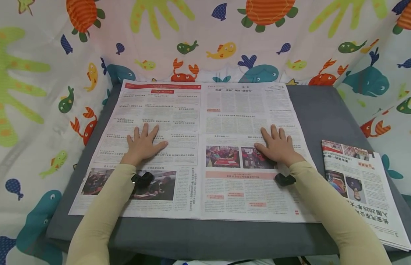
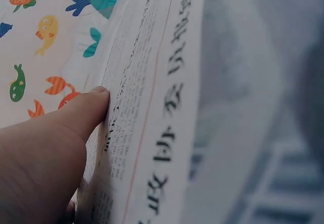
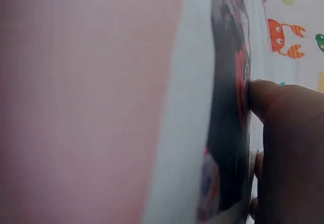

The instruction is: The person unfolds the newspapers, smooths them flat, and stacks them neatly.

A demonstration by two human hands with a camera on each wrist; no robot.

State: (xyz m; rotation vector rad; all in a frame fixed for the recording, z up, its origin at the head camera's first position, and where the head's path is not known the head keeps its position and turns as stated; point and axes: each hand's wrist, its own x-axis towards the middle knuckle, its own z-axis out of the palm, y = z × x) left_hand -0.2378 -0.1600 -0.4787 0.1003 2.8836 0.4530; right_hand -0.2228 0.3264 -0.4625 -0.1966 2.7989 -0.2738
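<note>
An open newspaper (image 1: 188, 154) lies spread flat, its centre fold running between my two hands. My left hand (image 1: 144, 144) rests on the left page with fingers spread, above a printed photo. On the right page my right hand (image 1: 277, 146) lies with straight, spread fingers, partly over a photo of people in red. The left wrist view shows the left thumb (image 2: 93, 105) against the printed sheet, close up. In the right wrist view the right thumb (image 3: 268, 97) touches the paper beside a dark photo; most of the other fingers are hidden there.
A folded stack of newspapers (image 1: 361, 191) sits at the right edge of the grey table (image 1: 311, 110), reaching its front corner. Behind and beside the table hangs a white curtain (image 1: 205, 29) with sea-animal prints. Small black cameras (image 1: 144, 179) are on both wrists.
</note>
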